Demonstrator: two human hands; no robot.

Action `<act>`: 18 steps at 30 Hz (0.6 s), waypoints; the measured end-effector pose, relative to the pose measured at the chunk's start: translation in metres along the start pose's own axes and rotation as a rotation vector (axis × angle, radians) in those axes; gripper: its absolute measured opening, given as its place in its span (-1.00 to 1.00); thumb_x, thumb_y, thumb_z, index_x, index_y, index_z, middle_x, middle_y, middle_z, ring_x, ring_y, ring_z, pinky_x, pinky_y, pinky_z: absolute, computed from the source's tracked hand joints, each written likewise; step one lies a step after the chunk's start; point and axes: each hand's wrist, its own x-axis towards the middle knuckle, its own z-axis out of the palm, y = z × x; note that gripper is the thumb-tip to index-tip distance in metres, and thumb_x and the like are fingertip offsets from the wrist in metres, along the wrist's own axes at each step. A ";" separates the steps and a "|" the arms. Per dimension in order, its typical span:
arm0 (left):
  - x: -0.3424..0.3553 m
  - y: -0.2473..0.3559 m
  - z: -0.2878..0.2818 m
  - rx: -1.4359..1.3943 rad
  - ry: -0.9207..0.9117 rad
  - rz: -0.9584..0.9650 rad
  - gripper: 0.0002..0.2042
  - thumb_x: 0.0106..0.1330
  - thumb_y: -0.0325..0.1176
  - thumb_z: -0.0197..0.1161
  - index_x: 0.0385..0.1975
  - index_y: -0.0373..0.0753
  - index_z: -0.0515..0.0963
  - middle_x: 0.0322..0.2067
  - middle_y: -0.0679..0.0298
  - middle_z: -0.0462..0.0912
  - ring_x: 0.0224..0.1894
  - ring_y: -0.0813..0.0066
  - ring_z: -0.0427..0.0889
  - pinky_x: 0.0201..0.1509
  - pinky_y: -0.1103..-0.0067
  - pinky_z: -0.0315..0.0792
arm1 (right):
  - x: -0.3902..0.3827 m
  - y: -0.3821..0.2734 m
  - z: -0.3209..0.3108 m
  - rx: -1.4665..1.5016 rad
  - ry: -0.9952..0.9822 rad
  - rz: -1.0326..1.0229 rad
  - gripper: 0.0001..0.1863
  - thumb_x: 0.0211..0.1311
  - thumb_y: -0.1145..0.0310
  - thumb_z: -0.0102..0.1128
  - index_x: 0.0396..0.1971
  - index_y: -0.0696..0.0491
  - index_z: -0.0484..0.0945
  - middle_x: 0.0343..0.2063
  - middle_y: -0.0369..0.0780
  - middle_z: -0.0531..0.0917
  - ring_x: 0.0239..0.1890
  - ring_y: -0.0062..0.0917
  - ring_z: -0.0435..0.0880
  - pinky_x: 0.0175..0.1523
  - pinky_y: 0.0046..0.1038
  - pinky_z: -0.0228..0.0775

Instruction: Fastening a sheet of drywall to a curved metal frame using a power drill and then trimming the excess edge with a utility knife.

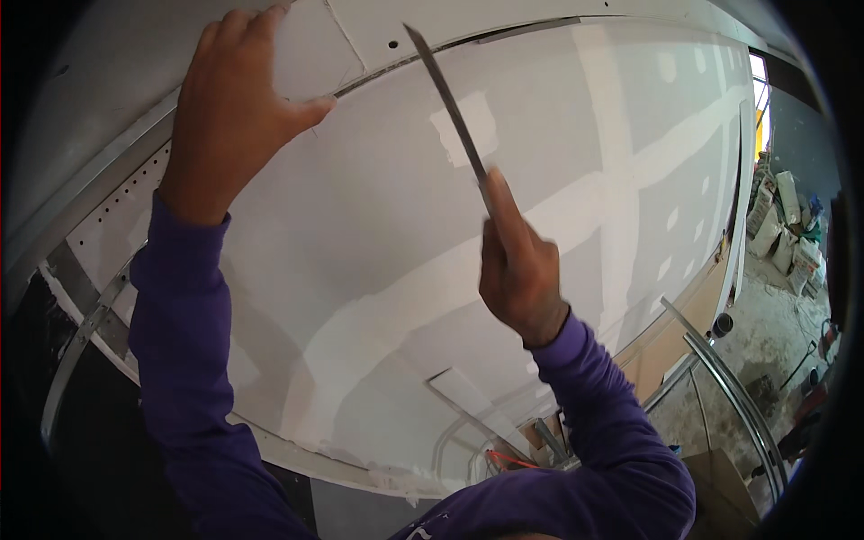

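Note:
My left hand (229, 112) is raised at the upper left, thumb stretched out and fingers apart. It rests against or just before a white plasterboard piece (315, 49) above the wall; the exact contact is hard to tell. My right hand (519, 265), near the middle, is closed round a long narrow metal blade (447, 103) with a slanted tip. Any handle is hidden in the fist. The blade tilts up and left, its tip close to the dark gap (387, 67) between the wall and the upper board. I cannot tell whether it touches.
A grey plasterboard wall (387, 198) with pale filler bands spans the view. Perforated metal (117, 198) and a metal rail (85, 337) lie at left. At right are curved metal profiles (742, 396), a black bucket (723, 325) and several sacks (769, 225) on a dusty floor (765, 315).

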 end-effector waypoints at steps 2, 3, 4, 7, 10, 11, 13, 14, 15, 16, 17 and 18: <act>0.001 0.003 0.000 -0.001 -0.008 -0.015 -0.17 -0.04 -0.20 0.61 0.29 -0.32 0.42 0.10 0.10 0.55 0.21 0.10 0.48 0.30 0.31 0.45 | 0.040 -0.004 0.004 -0.012 0.021 -0.030 -0.29 0.30 0.75 0.04 0.47 0.11 0.24 -0.08 0.12 0.70 -0.33 -0.10 0.78 -0.29 -0.29 0.63; 0.002 0.005 -0.001 -0.007 -0.022 -0.029 -0.16 -0.05 -0.22 0.62 0.30 -0.33 0.42 0.12 0.10 0.55 0.21 0.10 0.48 0.31 0.31 0.44 | 0.058 -0.009 0.006 -0.025 0.032 -0.039 -0.27 0.29 0.73 0.05 0.48 0.07 0.23 -0.18 0.09 0.73 -0.39 -0.12 0.76 -0.32 -0.28 0.62; 0.000 0.002 -0.002 0.000 -0.024 -0.033 -0.16 -0.05 -0.22 0.62 0.30 -0.33 0.42 0.12 0.10 0.55 0.21 0.10 0.48 0.31 0.31 0.44 | 0.073 -0.016 0.009 -0.018 0.030 -0.043 -0.27 0.29 0.73 0.05 0.48 0.07 0.23 -0.18 0.09 0.73 -0.39 -0.12 0.76 -0.32 -0.28 0.62; 0.001 -0.001 -0.004 -0.052 -0.038 -0.024 -0.15 -0.08 -0.26 0.63 0.29 -0.34 0.42 0.12 0.10 0.54 0.23 0.09 0.47 0.32 0.31 0.43 | 0.101 -0.027 0.014 -0.102 -0.071 -0.013 -0.27 0.31 0.65 0.07 0.50 0.02 0.21 -0.46 -0.04 0.70 -0.52 -0.16 0.69 -0.41 -0.25 0.55; 0.000 -0.002 -0.003 -0.096 -0.031 -0.016 -0.14 -0.11 -0.29 0.65 0.29 -0.35 0.42 0.12 0.09 0.54 0.23 0.08 0.47 0.33 0.31 0.42 | 0.105 -0.029 0.023 -0.162 -0.089 -0.094 -0.22 0.30 0.52 0.06 0.54 0.10 0.07 -0.55 -0.09 0.59 -0.62 -0.23 0.63 -0.47 -0.19 0.52; 0.000 -0.003 -0.003 -0.100 -0.025 -0.017 -0.14 -0.12 -0.29 0.65 0.29 -0.36 0.41 0.11 0.09 0.54 0.23 0.08 0.47 0.33 0.31 0.42 | 0.106 -0.030 0.026 -0.173 -0.081 -0.070 -0.24 0.30 0.55 0.07 0.52 0.06 0.13 -0.58 -0.09 0.60 -0.62 -0.22 0.62 -0.46 -0.18 0.52; 0.000 -0.006 -0.001 -0.106 -0.018 -0.019 -0.13 -0.12 -0.28 0.65 0.28 -0.37 0.41 0.11 0.08 0.53 0.23 0.07 0.47 0.33 0.30 0.42 | 0.106 -0.033 0.030 -0.187 -0.074 -0.046 -0.26 0.29 0.58 0.08 0.50 0.03 0.19 -0.60 -0.09 0.60 -0.62 -0.21 0.62 -0.44 -0.18 0.52; 0.000 -0.008 0.000 -0.084 -0.005 -0.006 -0.13 -0.13 -0.28 0.65 0.28 -0.37 0.41 0.11 0.08 0.53 0.22 0.06 0.47 0.32 0.30 0.41 | 0.106 -0.034 0.031 -0.185 -0.065 -0.032 -0.26 0.28 0.58 0.08 0.49 0.02 0.20 -0.60 -0.09 0.61 -0.62 -0.21 0.62 -0.44 -0.18 0.52; 0.000 -0.010 0.002 -0.062 0.008 0.008 -0.13 -0.14 -0.27 0.65 0.27 -0.38 0.41 0.10 0.07 0.53 0.22 0.06 0.47 0.32 0.30 0.41 | 0.106 -0.035 0.032 -0.184 -0.056 -0.017 -0.26 0.27 0.58 0.09 0.49 0.02 0.20 -0.60 -0.09 0.61 -0.61 -0.21 0.63 -0.45 -0.19 0.52; 0.001 -0.012 0.003 -0.063 0.009 0.006 -0.13 -0.14 -0.27 0.65 0.27 -0.38 0.41 0.10 0.07 0.53 0.22 0.06 0.47 0.32 0.30 0.41 | 0.107 -0.036 0.032 -0.186 -0.058 -0.019 -0.26 0.27 0.58 0.09 0.49 0.02 0.20 -0.60 -0.09 0.61 -0.61 -0.21 0.63 -0.45 -0.19 0.52; 0.002 -0.012 0.003 -0.077 -0.002 0.010 -0.14 -0.13 -0.27 0.65 0.26 -0.38 0.42 0.10 0.07 0.53 0.22 0.05 0.47 0.31 0.29 0.42 | 0.108 -0.039 0.031 -0.202 -0.069 -0.003 -0.25 0.27 0.57 0.08 0.50 0.01 0.20 -0.59 -0.09 0.61 -0.61 -0.20 0.63 -0.45 -0.18 0.52; 0.003 -0.012 0.003 -0.090 -0.013 0.016 -0.15 -0.13 -0.28 0.64 0.26 -0.37 0.42 0.10 0.06 0.53 0.21 0.05 0.47 0.31 0.29 0.42 | 0.110 -0.042 0.030 -0.219 -0.080 0.014 -0.24 0.26 0.57 0.08 0.50 0.00 0.19 -0.59 -0.09 0.62 -0.61 -0.20 0.63 -0.45 -0.18 0.52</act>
